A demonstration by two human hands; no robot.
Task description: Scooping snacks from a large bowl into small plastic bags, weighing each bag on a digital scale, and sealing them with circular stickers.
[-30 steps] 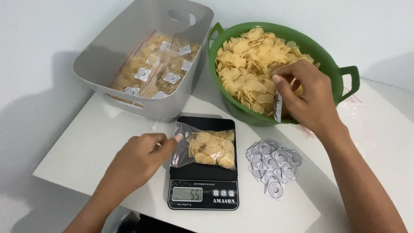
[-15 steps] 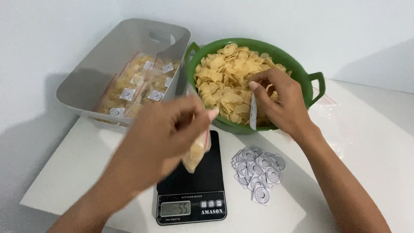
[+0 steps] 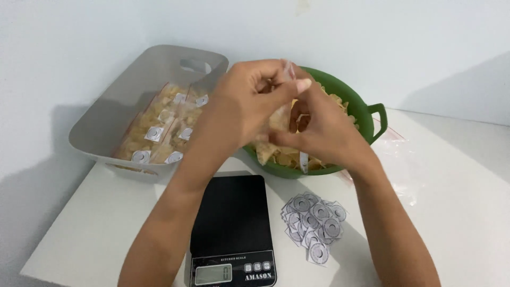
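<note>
My left hand (image 3: pixel 247 101) and my right hand (image 3: pixel 326 133) meet in the air over the green bowl (image 3: pixel 366 114) of yellow chips. Between them they hold a small clear bag of chips (image 3: pixel 279 121); my left hand pinches its top and my right hand's fingers grip its side. A white paper label (image 3: pixel 304 162) hangs from the lower fingers of my right hand. Below my arms lies the black kitchen scale (image 3: pixel 228 218) with a bare platform.
At the left stands a grey tub (image 3: pixel 114 114) with several labelled bags of chips (image 3: pixel 159 135). To the right of the scale lies a pile of round-printed paper labels (image 3: pixel 313 223). Empty clear bags (image 3: pixel 406 165) lie right of the bowl. All rests on a white table (image 3: pixel 101 223).
My left hand lifted the bag of chips off the scale and carried it up over the bowl. My right hand rose from the chips to meet it, the label still in its fingers.
</note>
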